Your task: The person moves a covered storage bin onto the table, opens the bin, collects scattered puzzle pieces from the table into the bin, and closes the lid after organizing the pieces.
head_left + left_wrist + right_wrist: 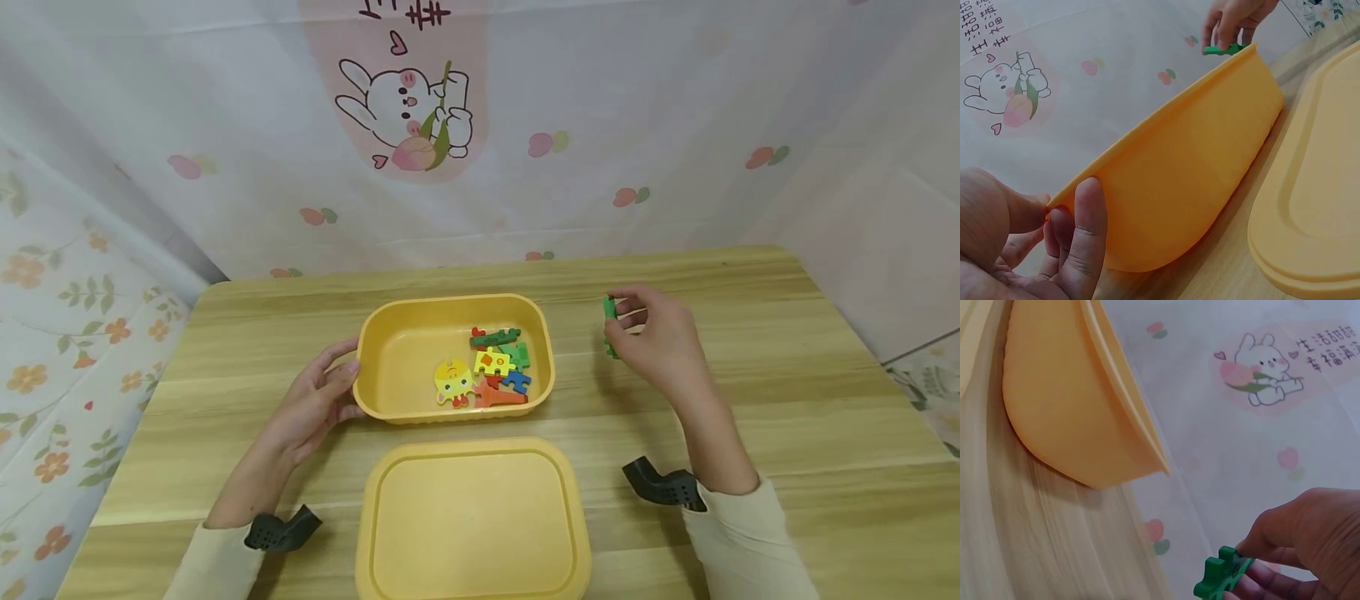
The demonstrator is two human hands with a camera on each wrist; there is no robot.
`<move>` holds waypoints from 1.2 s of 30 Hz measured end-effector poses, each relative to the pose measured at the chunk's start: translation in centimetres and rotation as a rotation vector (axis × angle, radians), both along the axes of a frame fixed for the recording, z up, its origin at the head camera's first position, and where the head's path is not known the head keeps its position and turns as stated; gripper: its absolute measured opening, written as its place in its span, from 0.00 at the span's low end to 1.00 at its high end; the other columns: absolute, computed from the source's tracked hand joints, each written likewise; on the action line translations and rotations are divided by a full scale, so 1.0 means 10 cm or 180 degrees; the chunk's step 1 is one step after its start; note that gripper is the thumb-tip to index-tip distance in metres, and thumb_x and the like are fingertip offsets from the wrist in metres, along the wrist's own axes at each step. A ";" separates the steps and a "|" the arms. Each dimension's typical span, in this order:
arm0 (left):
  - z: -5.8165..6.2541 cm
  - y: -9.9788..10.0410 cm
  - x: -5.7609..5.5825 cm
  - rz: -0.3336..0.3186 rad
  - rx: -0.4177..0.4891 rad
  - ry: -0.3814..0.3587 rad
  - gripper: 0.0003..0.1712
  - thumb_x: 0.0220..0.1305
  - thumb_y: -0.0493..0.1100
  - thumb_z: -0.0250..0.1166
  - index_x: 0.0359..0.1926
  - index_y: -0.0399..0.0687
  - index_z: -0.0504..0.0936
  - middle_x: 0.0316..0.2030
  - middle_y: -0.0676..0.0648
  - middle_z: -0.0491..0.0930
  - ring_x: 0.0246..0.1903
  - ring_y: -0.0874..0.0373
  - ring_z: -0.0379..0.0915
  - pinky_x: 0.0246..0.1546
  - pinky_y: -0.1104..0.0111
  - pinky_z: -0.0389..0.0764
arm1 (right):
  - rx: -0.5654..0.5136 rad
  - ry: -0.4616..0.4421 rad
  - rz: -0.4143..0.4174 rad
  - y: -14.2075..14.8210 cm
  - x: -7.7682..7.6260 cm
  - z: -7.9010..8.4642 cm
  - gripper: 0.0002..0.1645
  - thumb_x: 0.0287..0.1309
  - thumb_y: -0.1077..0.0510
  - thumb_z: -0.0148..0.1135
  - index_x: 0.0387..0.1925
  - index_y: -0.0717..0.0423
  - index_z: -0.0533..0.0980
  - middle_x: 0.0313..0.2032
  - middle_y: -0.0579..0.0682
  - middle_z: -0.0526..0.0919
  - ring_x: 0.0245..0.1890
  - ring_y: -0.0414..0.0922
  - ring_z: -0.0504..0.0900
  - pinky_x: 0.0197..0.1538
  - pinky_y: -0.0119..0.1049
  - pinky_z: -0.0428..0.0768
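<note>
My left hand point(318, 400) pinches the left rim of a yellow-orange plastic box point(405, 417), thumb on the edge and fingers against the outer wall. Puzzle pieces lie in the box's right half: a yellow animal face point(453, 381), a yellow square piece point(492, 362), a dark green piece point(495, 337), a blue piece point(517, 381) and an orange-red one point(501, 395). To the right of the box, above the table, my right hand point(660, 333) holds a green puzzle piece point(1225, 575) with knobbed edges between thumb and fingers.
The box's yellow lid point(472, 525) lies flat on the wooden table point(750, 350), just in front of the box. Behind the table hangs a white cloth point(600, 100) with a printed rabbit. A flowered cloth point(67, 375) hangs at the left.
</note>
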State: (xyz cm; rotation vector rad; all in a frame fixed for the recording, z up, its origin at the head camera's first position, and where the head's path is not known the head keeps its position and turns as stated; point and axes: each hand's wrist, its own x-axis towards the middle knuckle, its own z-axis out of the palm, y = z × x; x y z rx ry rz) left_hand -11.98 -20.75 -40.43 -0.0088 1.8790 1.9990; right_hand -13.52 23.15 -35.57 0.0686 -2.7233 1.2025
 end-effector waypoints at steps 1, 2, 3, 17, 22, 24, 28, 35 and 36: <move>0.00 -0.01 0.00 0.0007 0.0001 -0.0001 0.34 0.84 0.49 0.54 0.82 0.48 0.54 0.52 0.59 0.84 0.42 0.64 0.84 0.41 0.71 0.88 | -0.0009 0.0010 0.0014 -0.02 -0.01 0.00 0.22 0.66 0.64 0.61 0.61 0.61 0.81 0.47 0.61 0.85 0.44 0.56 0.87 0.33 0.29 0.82; 0.00 -0.01 0.00 0.0010 0.0000 -0.0005 0.34 0.84 0.49 0.54 0.82 0.48 0.55 0.52 0.59 0.84 0.42 0.64 0.84 0.41 0.71 0.88 | -0.0020 0.0011 0.0022 -0.05 -0.02 -0.01 0.22 0.66 0.64 0.61 0.61 0.61 0.81 0.47 0.61 0.85 0.44 0.56 0.87 0.34 0.28 0.83; -0.01 -0.02 0.00 0.0012 0.0001 -0.0009 0.33 0.84 0.49 0.54 0.81 0.49 0.55 0.52 0.59 0.84 0.42 0.63 0.84 0.41 0.71 0.88 | -0.0023 0.0014 0.0028 -0.07 -0.02 -0.01 0.22 0.66 0.65 0.61 0.60 0.61 0.81 0.47 0.61 0.85 0.44 0.55 0.87 0.34 0.28 0.82; 0.00 -0.03 0.02 0.0016 -0.0003 0.0043 0.35 0.84 0.49 0.55 0.82 0.47 0.54 0.54 0.58 0.83 0.43 0.63 0.84 0.42 0.70 0.89 | -0.0354 0.0015 0.0193 -0.30 -0.07 -0.05 0.21 0.66 0.65 0.65 0.59 0.60 0.81 0.48 0.61 0.86 0.44 0.54 0.87 0.43 0.22 0.81; 0.01 0.00 0.02 0.0024 -0.0020 0.0043 0.36 0.83 0.48 0.55 0.83 0.44 0.52 0.52 0.57 0.82 0.39 0.63 0.84 0.40 0.71 0.89 | -0.0465 -0.0104 0.0163 -0.31 -0.06 -0.04 0.21 0.68 0.61 0.66 0.62 0.56 0.80 0.49 0.57 0.85 0.46 0.50 0.86 0.41 0.27 0.83; 0.01 0.02 0.01 0.0034 -0.0048 0.0038 0.37 0.83 0.48 0.55 0.83 0.44 0.52 0.51 0.57 0.82 0.38 0.63 0.84 0.39 0.72 0.89 | -0.0615 -0.0180 0.0190 -0.32 -0.06 -0.04 0.22 0.69 0.60 0.66 0.63 0.56 0.80 0.50 0.56 0.83 0.45 0.47 0.84 0.40 0.28 0.83; 0.00 0.03 0.00 0.0091 -0.0051 -0.0002 0.37 0.83 0.48 0.56 0.82 0.44 0.53 0.50 0.58 0.82 0.37 0.64 0.83 0.38 0.73 0.88 | -0.0943 -0.0343 0.0257 -0.35 -0.07 -0.04 0.23 0.69 0.59 0.67 0.64 0.57 0.78 0.50 0.54 0.81 0.45 0.43 0.83 0.39 0.28 0.84; 0.01 0.02 0.00 0.0092 -0.0016 -0.0032 0.36 0.83 0.48 0.56 0.82 0.45 0.53 0.49 0.59 0.83 0.37 0.65 0.83 0.38 0.73 0.88 | -0.1058 -0.0432 0.0236 -0.38 -0.06 -0.02 0.24 0.70 0.58 0.66 0.65 0.56 0.78 0.50 0.52 0.79 0.47 0.44 0.82 0.42 0.27 0.84; 0.01 0.01 0.01 0.0096 -0.0006 -0.0032 0.36 0.83 0.48 0.56 0.82 0.46 0.53 0.49 0.59 0.83 0.37 0.65 0.83 0.38 0.73 0.88 | -0.1076 -0.0445 0.0243 -0.38 -0.06 -0.01 0.24 0.70 0.58 0.66 0.66 0.56 0.78 0.50 0.51 0.79 0.47 0.44 0.82 0.43 0.28 0.84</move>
